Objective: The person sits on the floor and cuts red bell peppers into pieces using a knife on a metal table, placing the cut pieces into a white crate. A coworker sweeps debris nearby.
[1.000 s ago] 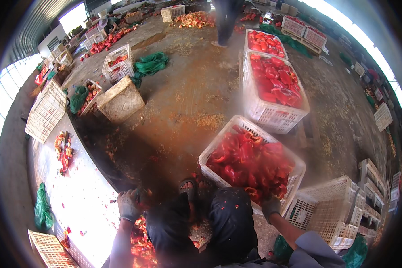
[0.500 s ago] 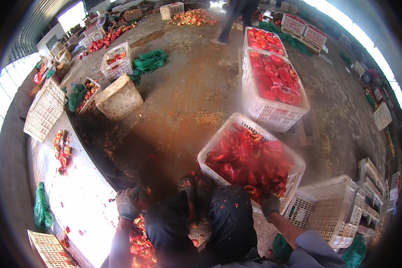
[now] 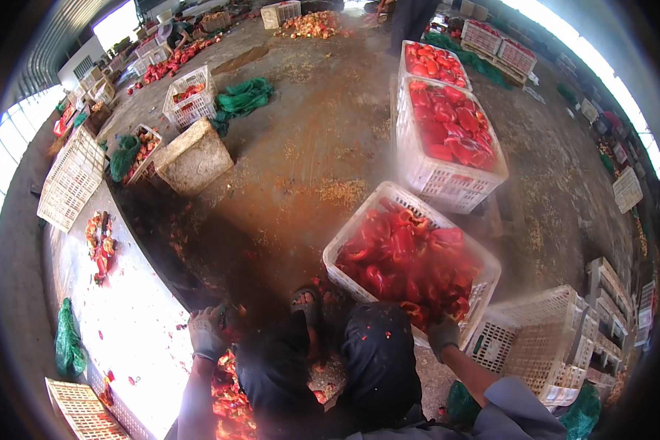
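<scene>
My left hand (image 3: 207, 334), in a pale work glove, is at the right edge of the bright table (image 3: 136, 323). Its fingers are curled toward a dark, blurred thing beside that edge, too indistinct to name. My right hand (image 3: 443, 336), gloved in grey, reaches over the near rim of a white plastic crate (image 3: 332, 258). Its fingertips are lost among the red bell peppers (image 3: 403, 260) inside, many of them cut open; whether it grips one is hidden. Red pepper scraps (image 3: 233, 400) lie between the table and my knees.
Beyond the crate stand stacked crates of peppers (image 3: 451, 176). An empty crate (image 3: 539, 337) lies at my right. On the table are pepper pieces (image 3: 101, 249) and a green net bag (image 3: 69, 341). An upturned crate (image 3: 194, 158) sits ahead left; a person (image 3: 411, 26) stands far off.
Both my hands stay nearly where they were. The far person's legs have shifted right, nearer the stacked crates, and the view has moved slightly.
</scene>
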A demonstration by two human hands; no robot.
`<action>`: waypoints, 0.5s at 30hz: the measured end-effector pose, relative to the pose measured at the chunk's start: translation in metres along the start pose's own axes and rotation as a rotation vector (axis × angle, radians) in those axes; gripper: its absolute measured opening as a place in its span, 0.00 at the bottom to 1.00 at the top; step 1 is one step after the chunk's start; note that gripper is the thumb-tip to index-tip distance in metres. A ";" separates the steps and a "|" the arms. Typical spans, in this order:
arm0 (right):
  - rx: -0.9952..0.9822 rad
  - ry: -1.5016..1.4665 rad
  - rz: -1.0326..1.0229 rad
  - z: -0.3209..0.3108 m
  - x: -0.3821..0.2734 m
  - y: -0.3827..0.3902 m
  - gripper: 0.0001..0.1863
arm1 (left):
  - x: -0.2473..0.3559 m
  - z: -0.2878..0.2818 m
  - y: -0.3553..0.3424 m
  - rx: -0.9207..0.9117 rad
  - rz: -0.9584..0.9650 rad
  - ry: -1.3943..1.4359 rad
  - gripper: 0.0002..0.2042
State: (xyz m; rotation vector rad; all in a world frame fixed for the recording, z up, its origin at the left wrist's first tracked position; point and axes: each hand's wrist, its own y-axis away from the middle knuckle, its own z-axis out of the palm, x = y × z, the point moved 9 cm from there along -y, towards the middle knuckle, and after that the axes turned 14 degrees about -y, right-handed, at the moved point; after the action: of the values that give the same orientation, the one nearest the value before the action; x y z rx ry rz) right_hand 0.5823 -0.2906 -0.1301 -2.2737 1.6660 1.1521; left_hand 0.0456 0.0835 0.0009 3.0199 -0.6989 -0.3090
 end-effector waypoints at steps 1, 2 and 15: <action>-0.001 0.004 0.001 -0.002 -0.001 0.002 0.21 | 0.003 -0.002 -0.002 -0.011 0.007 0.002 0.22; -0.002 0.007 0.001 -0.004 -0.001 0.003 0.21 | 0.006 -0.005 -0.003 -0.022 0.013 0.003 0.21; 0.012 0.024 0.052 -0.009 0.003 0.005 0.21 | 0.008 0.003 -0.007 -0.051 0.031 0.011 0.20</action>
State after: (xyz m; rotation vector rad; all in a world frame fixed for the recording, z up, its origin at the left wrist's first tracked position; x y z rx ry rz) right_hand 0.5830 -0.2987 -0.1239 -2.2595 1.7452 1.1266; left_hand 0.0547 0.0864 -0.0039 2.9573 -0.7252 -0.3041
